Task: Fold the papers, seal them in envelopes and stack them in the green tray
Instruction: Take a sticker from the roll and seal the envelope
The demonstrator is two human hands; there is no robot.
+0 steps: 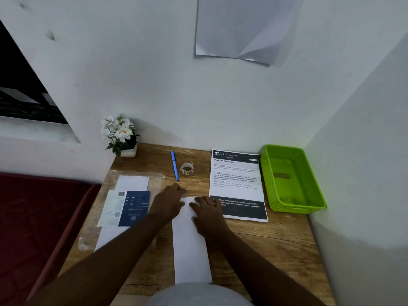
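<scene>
- Centrally on the wooden worktop (276,246) lies a long white folded paper (191,246), running from the person's body toward the wall.
- Left hand (170,200) lies on the far left corner of that paper, fingers spread fairly flat and pressing down; it grasps nothing.
- Right hand (208,214) rests on the paper's far right part, fingers bent a little and pressing on the sheet, not curled around it; the heel of the hand overlaps the lower edge of a printed sheet (237,184).
- That printed sheet, headed "2720" with dark bands at top and bottom, lies flat just right of the folded paper.
- Green tray (309,164) stands at the worktop's right edge against the side wall, just beside the printed sheet; nothing clearly shows inside it.
- Blue pen (174,166) lies beyond the hands, with a small roll of tape (187,168) just beside it.
- To the left, a clear plastic sleeve (106,217) holds white sheets and a dark blue booklet (134,208).
- Potted white flowers (121,135) sit in the far left corner.
</scene>
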